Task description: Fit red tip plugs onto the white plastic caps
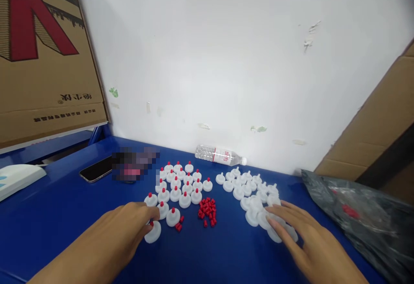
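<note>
My left hand [129, 221] is closed at the front left, its thumb and fingers pinching the red tip of a white spouted cap [153, 233]. Beside it, several white spouted caps with red tips [175, 194] stand upright in loose rows. A small heap of loose red tip caps [207, 209] lies to the right of these. My right hand [300, 234] is over the near end of a pile of white spouted caps without red tips [254, 204]. Its fingers are apart and touch the pile; the palm hides some of the caps there.
A clear plastic bottle [221, 155] lies on its side against the wall. To the left are a phone [97, 169] and a white device [21, 178], below a large cardboard box [48, 77]. A grey plastic bag [359, 219] covers the right side of the blue table [223, 254].
</note>
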{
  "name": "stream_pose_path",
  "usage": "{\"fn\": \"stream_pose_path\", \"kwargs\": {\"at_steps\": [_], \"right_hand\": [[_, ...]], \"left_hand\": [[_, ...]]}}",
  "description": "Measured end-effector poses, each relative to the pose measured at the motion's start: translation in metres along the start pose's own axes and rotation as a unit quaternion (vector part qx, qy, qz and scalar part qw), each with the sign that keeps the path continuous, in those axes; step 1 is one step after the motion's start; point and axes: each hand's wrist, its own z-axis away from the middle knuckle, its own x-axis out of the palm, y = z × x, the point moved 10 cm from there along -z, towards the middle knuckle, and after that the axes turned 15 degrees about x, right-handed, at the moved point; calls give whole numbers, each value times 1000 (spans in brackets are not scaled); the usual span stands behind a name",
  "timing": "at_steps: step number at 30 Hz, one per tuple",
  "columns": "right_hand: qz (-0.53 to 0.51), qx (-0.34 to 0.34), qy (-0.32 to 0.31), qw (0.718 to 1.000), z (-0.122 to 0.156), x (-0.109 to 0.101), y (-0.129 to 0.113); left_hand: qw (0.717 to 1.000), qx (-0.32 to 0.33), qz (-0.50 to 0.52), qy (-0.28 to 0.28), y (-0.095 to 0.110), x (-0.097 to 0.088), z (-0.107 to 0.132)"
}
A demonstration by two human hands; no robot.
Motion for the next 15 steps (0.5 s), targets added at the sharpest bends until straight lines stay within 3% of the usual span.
{"fn": "stream_pose_path", "kwargs": {"at_steps": [3, 5, 10, 15], "right_hand": [[20, -34, 24, 999, 1, 0, -5], [25, -51, 34, 998, 2, 2, -4], [13, -73, 22, 997, 2, 10, 4], [-9, -63, 67, 996, 3, -8, 3]], "left_hand": [[999, -9, -25, -41, 13, 0, -2], [999, 13, -28, -33, 26, -1, -4], [998, 61, 18, -26, 40, 20, -9], [998, 48, 7, -49, 51, 23, -23]]}}
